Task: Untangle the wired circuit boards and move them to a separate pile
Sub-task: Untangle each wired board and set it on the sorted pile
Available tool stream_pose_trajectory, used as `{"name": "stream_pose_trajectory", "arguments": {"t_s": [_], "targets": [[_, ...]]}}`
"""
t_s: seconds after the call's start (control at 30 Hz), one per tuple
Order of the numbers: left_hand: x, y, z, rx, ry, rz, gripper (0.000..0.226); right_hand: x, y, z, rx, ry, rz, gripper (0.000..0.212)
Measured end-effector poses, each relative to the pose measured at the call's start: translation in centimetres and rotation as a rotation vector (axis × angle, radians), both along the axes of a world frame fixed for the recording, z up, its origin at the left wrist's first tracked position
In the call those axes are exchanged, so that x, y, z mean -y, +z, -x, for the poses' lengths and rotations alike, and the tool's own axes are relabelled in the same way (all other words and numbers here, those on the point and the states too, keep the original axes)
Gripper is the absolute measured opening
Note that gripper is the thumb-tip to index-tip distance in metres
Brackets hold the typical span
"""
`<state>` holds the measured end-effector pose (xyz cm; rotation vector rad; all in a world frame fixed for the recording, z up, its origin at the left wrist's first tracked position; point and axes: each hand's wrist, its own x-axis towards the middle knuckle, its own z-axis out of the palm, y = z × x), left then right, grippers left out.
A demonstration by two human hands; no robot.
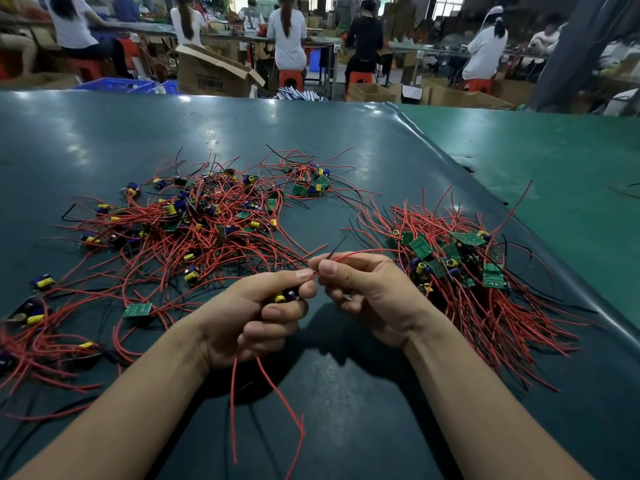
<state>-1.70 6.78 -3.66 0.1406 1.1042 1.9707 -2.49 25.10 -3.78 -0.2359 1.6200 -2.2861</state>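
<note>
A tangled heap of small green circuit boards with red and black wires (207, 220) spreads over the left and middle of the dark green table (346, 140). A tidier pile of boards with wires laid roughly parallel (460, 268) lies at the right. My left hand (256, 317) grips one board with a yellow and blue part (285, 296); its red wires hang down below my palm. My right hand (367, 292) pinches a red wire (363, 252) of that board between thumb and forefinger, right beside my left thumb.
A smaller cluster of boards (311, 183) lies at the back of the heap, and loose boards (38, 306) sit at the far left. The table mat's edge runs diagonally at the right. Behind the table are cardboard boxes (214, 74) and several seated people.
</note>
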Motion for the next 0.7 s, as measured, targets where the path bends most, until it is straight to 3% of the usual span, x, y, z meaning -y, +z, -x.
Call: {"name": "stream_pose_trajectory", "arguments": {"t_s": [0.13, 0.2, 0.27, 0.43, 0.6, 0.7], "targets": [[0.8, 0.0, 0.3, 0.161, -0.143, -0.301, 0.015, 1.1, -0.2, 0.1, 0.010, -0.093, 0.094, 0.007], [0.9, -0.1, 0.3, 0.204, -0.153, -0.346, 0.015, 1.3, -0.1, 0.4, 0.035, -0.196, 0.129, 0.006], [0.7, -0.2, 0.4, 0.197, -0.090, -0.272, 0.019, 1.0, -0.1, 0.8, 0.009, -0.323, 0.087, 0.012], [-0.8, -0.5, 0.4, -0.090, 0.145, 0.134, 0.021, 0.6, -0.4, 0.7, -0.215, -0.537, -0.205, 0.013], [-1.1, -0.6, 0.4, -0.116, 0.125, 0.189, 0.021, 0.1, -0.2, 0.7, -0.056, -0.421, -0.175, 0.018], [-1.2, -0.5, 0.3, -0.132, 0.103, 0.203, 0.021, 0.0, -0.4, 0.9, -0.089, -0.462, -0.211, 0.015]]}}
